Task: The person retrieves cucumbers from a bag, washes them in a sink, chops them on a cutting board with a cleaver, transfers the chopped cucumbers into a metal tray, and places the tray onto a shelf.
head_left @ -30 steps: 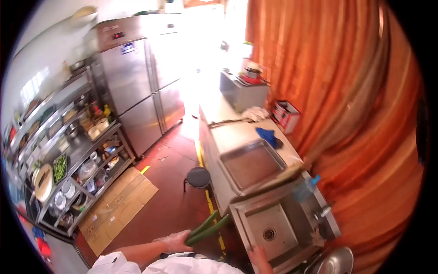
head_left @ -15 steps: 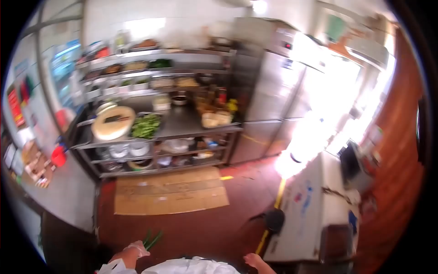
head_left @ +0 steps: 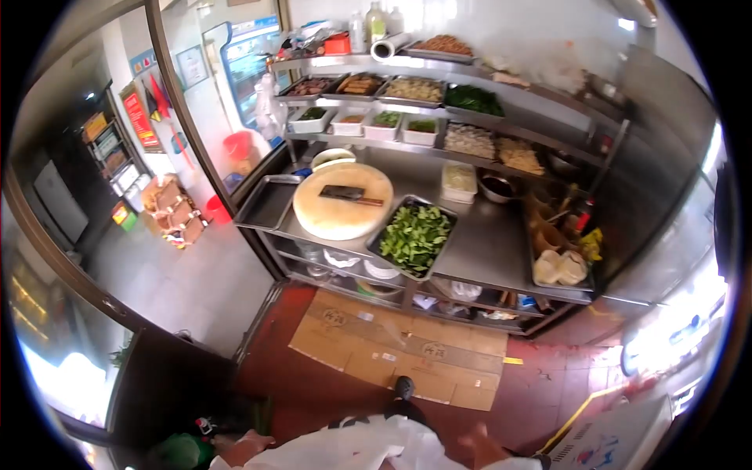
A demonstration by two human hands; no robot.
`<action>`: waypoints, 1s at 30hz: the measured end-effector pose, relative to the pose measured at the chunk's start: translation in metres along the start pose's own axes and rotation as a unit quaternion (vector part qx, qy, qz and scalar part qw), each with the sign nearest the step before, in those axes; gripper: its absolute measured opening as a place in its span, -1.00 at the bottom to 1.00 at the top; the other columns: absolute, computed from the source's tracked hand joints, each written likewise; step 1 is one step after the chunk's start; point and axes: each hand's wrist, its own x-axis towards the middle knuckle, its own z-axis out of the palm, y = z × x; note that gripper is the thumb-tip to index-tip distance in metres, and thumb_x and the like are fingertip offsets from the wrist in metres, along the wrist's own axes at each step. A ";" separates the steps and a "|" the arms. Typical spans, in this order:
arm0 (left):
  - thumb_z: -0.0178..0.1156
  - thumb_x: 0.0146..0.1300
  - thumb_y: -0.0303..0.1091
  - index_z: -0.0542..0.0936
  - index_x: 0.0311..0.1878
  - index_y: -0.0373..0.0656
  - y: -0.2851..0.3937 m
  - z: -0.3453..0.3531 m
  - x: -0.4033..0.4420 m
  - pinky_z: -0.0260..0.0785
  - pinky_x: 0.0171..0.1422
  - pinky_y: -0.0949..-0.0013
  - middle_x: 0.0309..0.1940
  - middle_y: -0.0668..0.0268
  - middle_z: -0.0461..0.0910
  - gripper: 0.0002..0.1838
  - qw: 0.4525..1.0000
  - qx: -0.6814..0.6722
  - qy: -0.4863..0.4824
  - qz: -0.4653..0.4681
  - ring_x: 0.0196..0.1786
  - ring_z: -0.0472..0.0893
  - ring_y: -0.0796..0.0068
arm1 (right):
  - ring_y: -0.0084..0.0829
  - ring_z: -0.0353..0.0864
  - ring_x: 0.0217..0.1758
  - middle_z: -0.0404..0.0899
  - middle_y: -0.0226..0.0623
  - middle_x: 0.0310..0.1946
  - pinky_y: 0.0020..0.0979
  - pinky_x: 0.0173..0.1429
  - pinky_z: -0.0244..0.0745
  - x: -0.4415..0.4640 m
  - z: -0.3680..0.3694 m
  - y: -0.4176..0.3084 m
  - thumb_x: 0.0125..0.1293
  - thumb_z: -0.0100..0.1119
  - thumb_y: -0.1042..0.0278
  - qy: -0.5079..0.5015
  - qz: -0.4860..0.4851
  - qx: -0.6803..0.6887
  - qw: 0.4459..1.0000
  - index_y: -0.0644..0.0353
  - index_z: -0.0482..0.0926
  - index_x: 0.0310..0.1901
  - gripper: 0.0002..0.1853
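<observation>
head camera: worn on person's head, looking forward and down, wide round field (black corners). left hand (head_left: 252,443) and right hand (head_left: 481,443) nearest, at bottom edge; cardboard (head_left: 392,352) beyond; surface (head_left: 493,239) and shelves (head_left: 345,60) farther off, upper middle.

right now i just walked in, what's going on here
A person in white stands before a steel counter. The left hand seems to hold long green vegetables, dim against the dark background; the right hand shows nothing in it. On the counter, a cleaver lies on a round cutting board, with leafy greens beside the board. Neither hand touches any of these. Flattened cardboard covers part of the floor in front.
</observation>
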 end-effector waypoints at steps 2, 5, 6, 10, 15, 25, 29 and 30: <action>0.32 0.24 -0.04 0.55 0.41 0.03 0.030 -0.036 0.002 0.47 0.40 0.07 0.19 -0.12 0.65 -0.35 0.991 -0.093 0.033 -0.089 0.32 0.61 0.04 | -0.08 0.75 -0.18 0.73 -0.05 -0.28 -0.09 -0.19 0.63 0.063 -0.018 -0.145 0.63 -0.08 0.01 0.076 -0.281 -0.565 0.772 0.05 0.77 0.00 -0.58; 0.46 0.06 0.01 0.47 0.45 -0.14 0.070 -0.107 0.019 0.45 0.43 0.09 0.26 -0.11 0.62 -0.13 0.858 -0.378 0.170 -0.304 0.36 0.59 0.02 | 0.02 0.77 -0.04 0.77 -0.04 -0.11 0.10 0.07 0.60 0.109 -0.004 -0.398 0.59 -0.14 -0.27 0.077 -0.325 -0.526 0.782 -0.01 0.72 0.08 -0.44; 0.51 0.00 0.03 0.44 0.46 -0.20 0.077 -0.131 0.028 0.45 0.44 0.09 0.28 -0.10 0.62 -0.05 0.829 -0.418 0.213 -0.305 0.38 0.59 0.01 | 0.10 0.75 0.00 0.76 0.01 -0.13 0.10 0.12 0.60 0.128 0.008 -0.469 0.57 -0.16 -0.32 0.108 -0.333 -0.425 0.834 0.04 0.75 0.02 -0.38; 0.50 0.09 -0.09 0.32 0.53 -0.16 0.068 -0.229 0.113 0.46 0.41 0.17 0.25 -0.04 0.63 -0.04 0.789 -0.463 0.373 -0.153 0.32 0.63 0.04 | 0.05 0.75 -0.09 0.76 -0.05 -0.20 -0.07 0.06 0.62 -0.035 0.071 -0.751 0.43 0.05 -0.38 0.140 -0.374 -0.393 0.828 0.12 0.71 -0.17 -0.38; 0.51 0.11 -0.12 0.28 0.56 -0.15 0.071 -0.437 0.218 0.42 0.42 0.18 0.28 0.01 0.58 -0.03 0.756 -0.509 0.412 0.006 0.34 0.59 0.12 | -0.01 0.36 0.46 0.42 -0.11 0.32 0.05 0.52 0.24 0.047 0.139 -0.870 0.35 0.32 -0.06 0.192 -0.530 -0.388 0.729 0.02 0.45 0.39 -0.35; 0.49 0.19 -0.30 0.39 0.28 -0.23 0.146 -0.696 0.373 0.49 0.10 0.25 -0.07 0.24 0.57 -0.34 0.630 -0.644 0.403 0.162 -0.05 0.57 0.35 | -0.04 0.32 0.44 0.37 -0.08 0.33 -0.03 0.51 0.26 0.146 0.173 -0.981 0.39 0.18 0.31 0.263 -0.432 -0.572 0.646 0.03 0.27 0.58 -0.28; 0.48 0.20 -0.09 0.40 0.34 -0.26 0.137 -0.697 0.410 0.46 0.25 -0.01 0.15 -0.09 0.58 -0.25 0.760 -0.477 0.417 0.143 0.12 0.60 -0.05 | -0.03 0.43 0.36 0.42 -0.03 0.30 -0.03 0.45 0.33 0.170 0.185 -1.012 0.45 0.03 0.37 0.239 -0.372 -0.635 0.634 -0.02 0.21 0.62 -0.30; 0.45 0.21 -0.06 0.39 0.38 -0.27 0.130 -0.702 0.401 0.43 0.31 -0.06 0.20 -0.16 0.55 -0.22 0.828 -0.371 0.406 0.113 0.19 0.57 -0.13 | -0.02 0.46 0.33 0.43 -0.02 0.30 -0.02 0.43 0.35 0.171 0.186 -1.018 0.45 0.03 0.37 0.235 -0.353 -0.651 0.629 -0.03 0.19 0.63 -0.29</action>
